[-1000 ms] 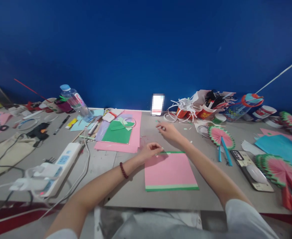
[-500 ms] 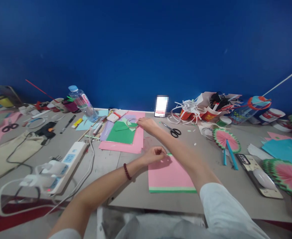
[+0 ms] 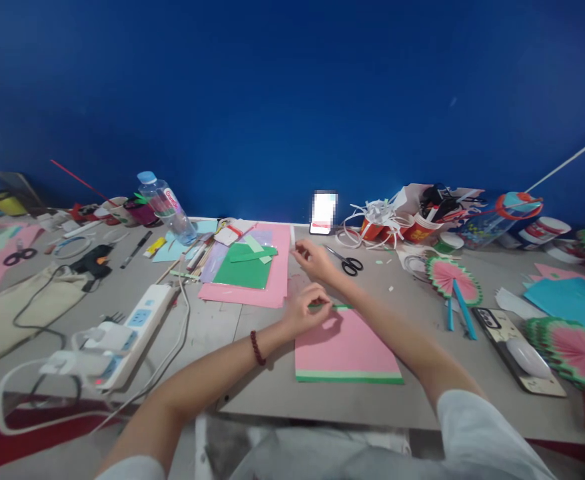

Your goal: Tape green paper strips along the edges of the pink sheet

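A pink sheet of paper (image 3: 350, 347) with green bands along its near and far edges lies in front of me. My left hand (image 3: 309, 310), with a dark beaded bracelet at the wrist, is closed in a pinch over the sheet's far left corner; whatever is in the fingertips is too small to make out. Just beyond it, my right hand (image 3: 313, 259) pinches a clear roll of tape (image 3: 293, 235), seen nearly edge-on. Left of the hands, green paper (image 3: 242, 272) and pale green strips rest on larger pink sheets (image 3: 278, 287).
Scissors (image 3: 351, 265) lie right of my right hand. A phone (image 3: 323, 213) leans on the blue wall. At left are a power strip (image 3: 142, 327), a bottle (image 3: 167, 207) and a glue gun (image 3: 92, 263). Paper fans (image 3: 455, 280), a phone with a mouse (image 3: 527, 359) and cups sit at right.
My right hand has drawn back toward the left hand with the tape roll, which has turned from face-on to edge-on. The pink sheet has shifted slightly.
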